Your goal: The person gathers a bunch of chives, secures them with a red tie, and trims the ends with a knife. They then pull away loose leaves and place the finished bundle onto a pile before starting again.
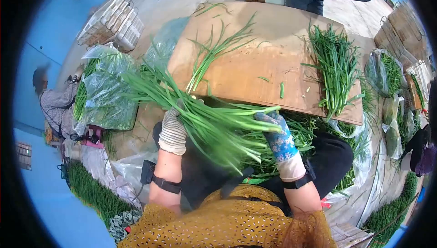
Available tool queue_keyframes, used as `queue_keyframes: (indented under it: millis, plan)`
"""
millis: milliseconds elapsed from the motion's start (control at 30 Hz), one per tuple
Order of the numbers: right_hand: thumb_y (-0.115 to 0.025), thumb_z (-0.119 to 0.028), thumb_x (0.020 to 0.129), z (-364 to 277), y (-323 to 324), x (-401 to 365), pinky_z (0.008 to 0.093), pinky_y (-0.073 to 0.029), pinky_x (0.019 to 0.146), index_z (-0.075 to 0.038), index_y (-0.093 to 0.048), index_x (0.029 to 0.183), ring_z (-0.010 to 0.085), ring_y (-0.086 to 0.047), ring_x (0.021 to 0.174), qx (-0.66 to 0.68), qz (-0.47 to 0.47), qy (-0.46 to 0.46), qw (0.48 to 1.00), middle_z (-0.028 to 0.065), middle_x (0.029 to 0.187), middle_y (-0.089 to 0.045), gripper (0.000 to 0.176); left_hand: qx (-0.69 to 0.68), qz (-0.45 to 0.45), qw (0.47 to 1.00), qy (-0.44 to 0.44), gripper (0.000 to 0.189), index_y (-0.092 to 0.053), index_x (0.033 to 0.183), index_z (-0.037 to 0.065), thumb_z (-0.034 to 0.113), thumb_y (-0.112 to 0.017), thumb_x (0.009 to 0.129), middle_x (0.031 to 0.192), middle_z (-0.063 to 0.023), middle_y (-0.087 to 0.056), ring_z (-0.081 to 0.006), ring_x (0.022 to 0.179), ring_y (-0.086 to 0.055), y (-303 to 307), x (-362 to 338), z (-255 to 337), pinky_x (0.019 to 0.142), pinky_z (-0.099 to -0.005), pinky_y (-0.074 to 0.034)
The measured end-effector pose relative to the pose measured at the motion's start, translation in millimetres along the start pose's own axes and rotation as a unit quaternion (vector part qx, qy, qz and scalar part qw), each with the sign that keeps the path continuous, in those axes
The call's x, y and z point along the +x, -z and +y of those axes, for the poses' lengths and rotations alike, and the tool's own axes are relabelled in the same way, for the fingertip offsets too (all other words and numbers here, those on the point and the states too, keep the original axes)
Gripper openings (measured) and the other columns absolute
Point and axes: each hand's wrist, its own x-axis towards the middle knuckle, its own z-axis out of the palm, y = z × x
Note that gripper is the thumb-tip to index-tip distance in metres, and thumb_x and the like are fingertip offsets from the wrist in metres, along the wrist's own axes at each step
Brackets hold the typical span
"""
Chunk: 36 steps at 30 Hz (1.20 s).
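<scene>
L hand [174, 127] grips greens [202, 118] mid-bunch. R hand [276, 134] at stem ends [257, 158], grip unclear. Hold gently, keep ends tog.

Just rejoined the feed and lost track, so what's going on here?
A person holds a bunch of long green stalks above their lap, left hand in a striped glove, right hand in a blue flowered one near the pale ends. On the wooden board ahead lie a thinner bunch and, further right, a thicker bunch.

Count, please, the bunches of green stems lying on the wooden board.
2: a thin bunch at the left of the wooden board and a thicker bunch at its right. Held stems might hide others.
</scene>
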Motion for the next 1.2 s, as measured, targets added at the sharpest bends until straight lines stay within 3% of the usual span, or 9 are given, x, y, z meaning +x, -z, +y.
queue_keyframes:
  millis: [67,600,700,767,800,900,967,1133,1200]
  plan:
    - [-0.062,-0.008,0.083,-40.3,4.2,-1.9,0.0281,-0.050,0.071,0.000,-0.064,0.100,0.0142,-0.062,0.079,0.496,0.073,-0.343,0.794,0.0063,0.087,-0.066,0.019,-0.017,-0.052,0.998,-0.021,0.027,-0.060,0.105,0.003,0.019,-0.066,0.084,0.099,-0.0114,-0.065,-0.0327,0.096,-0.062,6.3,-1.2,-2.4,0.085,-0.0479,-0.051]
    - [-0.063,-0.008,0.075,-29.9,98.7,-78.6,0.0234,-0.047,0.059,0.001,-0.066,0.084,0.0135,-0.059,0.063,0.401,0.015,-0.332,0.854,0.0083,0.078,-0.066,0.013,-0.046,-0.175,0.981,-0.064,0.016,-0.054,0.101,0.014,0.025,-0.059,0.090,0.086,-0.0001,-0.055,-0.0214,0.084,-0.059,4.1,3.6,-10.7,0.075,-0.0447,-0.047]
    - [-0.063,-0.011,0.077,-8.8,122.1,-90.6,0.0217,-0.044,0.059,0.000,-0.065,0.084,0.0092,-0.055,0.061,0.199,0.087,-0.467,0.857,0.0005,0.068,-0.061,0.012,-0.009,-0.144,0.984,-0.103,0.015,-0.053,0.099,0.015,0.025,-0.060,0.089,0.085,0.0013,-0.054,-0.0200,0.083,-0.059,14.2,1.3,9.5,0.073,-0.0417,-0.048]
    - [-0.069,-0.011,0.077,16.6,132.7,-103.4,0.0256,-0.047,0.064,0.001,-0.062,0.099,0.0134,-0.061,0.073,-0.260,-0.010,-0.370,0.892,0.0055,0.085,-0.066,0.025,0.006,-0.154,0.982,-0.104,0.016,-0.052,0.096,0.015,0.024,-0.062,0.088,0.085,0.0014,-0.054,-0.0195,0.083,-0.058,20.9,2.3,19.0,0.073,-0.0412,-0.048]
    - [-0.071,-0.011,0.077,11.4,135.4,-97.8,0.0274,-0.049,0.069,0.001,-0.061,0.106,0.0160,-0.064,0.081,-0.523,-0.083,-0.281,0.800,0.0090,0.094,-0.068,0.033,0.011,-0.161,0.981,-0.103,0.016,-0.051,0.095,0.015,0.023,-0.063,0.087,0.085,0.0014,-0.054,-0.0192,0.083,-0.058,22.6,3.8,21.2,0.073,-0.0410,-0.048]
    - [-0.066,-0.009,0.082,-15.9,98.1,-60.7,0.0309,-0.045,0.093,0.001,-0.051,0.127,0.0204,-0.058,0.110,-0.155,0.091,-0.308,0.934,0.0170,0.118,-0.061,0.048,0.043,-0.174,0.979,-0.092,0.019,-0.051,0.090,0.014,0.022,-0.067,0.084,0.083,-0.0005,-0.054,-0.0231,0.084,-0.059,3.5,3.3,24.4,0.074,-0.0433,-0.050]
    - [-0.061,-0.008,0.086,-34.9,71.2,-31.4,0.0298,-0.047,0.088,-0.001,-0.055,0.123,0.0195,-0.059,0.104,0.164,0.087,-0.312,0.932,0.0119,0.112,-0.063,0.039,0.068,-0.192,0.975,-0.084,0.020,-0.052,0.090,0.013,0.022,-0.068,0.083,0.082,-0.0023,-0.055,-0.0259,0.084,-0.060,-3.4,3.2,22.0,0.075,-0.0466,-0.050]
    - [-0.063,-0.018,0.087,-36.5,8.9,-4.4,0.0265,-0.049,0.068,-0.001,-0.066,0.100,0.0101,-0.060,0.073,0.170,-0.140,-0.359,0.907,0.0072,0.082,-0.068,0.021,0.049,-0.266,0.961,-0.047,0.025,-0.060,0.090,0.004,0.021,-0.074,0.077,0.083,-0.0117,-0.060,-0.0330,0.083,-0.062,-9.6,9.0,18.0,0.078,-0.0559,-0.048]
    - [-0.063,-0.012,0.086,-28.4,-1.3,-9.9,0.0249,-0.048,0.066,0.000,-0.065,0.098,0.0099,-0.058,0.071,0.264,-0.095,-0.383,0.880,0.0034,0.082,-0.065,0.017,0.049,-0.252,0.965,-0.055,0.024,-0.060,0.089,0.004,0.020,-0.074,0.077,0.084,-0.0122,-0.061,-0.0326,0.081,-0.062,-10.2,3.5,15.9,0.078,-0.0552,-0.049]
